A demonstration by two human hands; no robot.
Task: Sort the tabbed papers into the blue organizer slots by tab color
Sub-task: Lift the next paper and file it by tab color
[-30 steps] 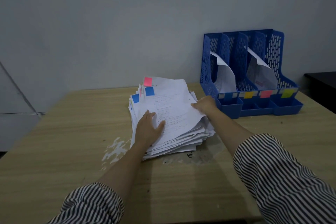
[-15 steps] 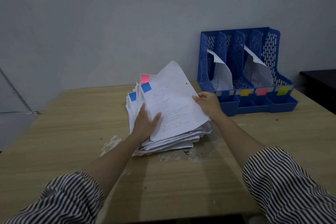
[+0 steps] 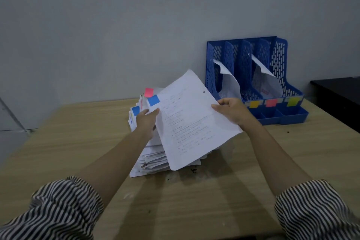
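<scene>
Tabbed sheet (image 3: 191, 122), marked with a blue tab (image 3: 153, 100), is raised and tilted above the paper stack (image 3: 151, 154) on the wooden table (image 3: 78, 142). Left hand (image 3: 146, 121) pinches its left edge just below the tab. Right hand (image 3: 232, 110) grips its right edge. Beyond, against the wall, the blue organizer (image 3: 280, 76) holds papers in two slots; yellow, pink and yellow-green labels mark its front.

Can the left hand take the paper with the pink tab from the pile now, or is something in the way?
Probably not at once: the left hand and right hand grip the lifted blue-tabbed sheet, which partly covers the pile by the pink tab.
</scene>
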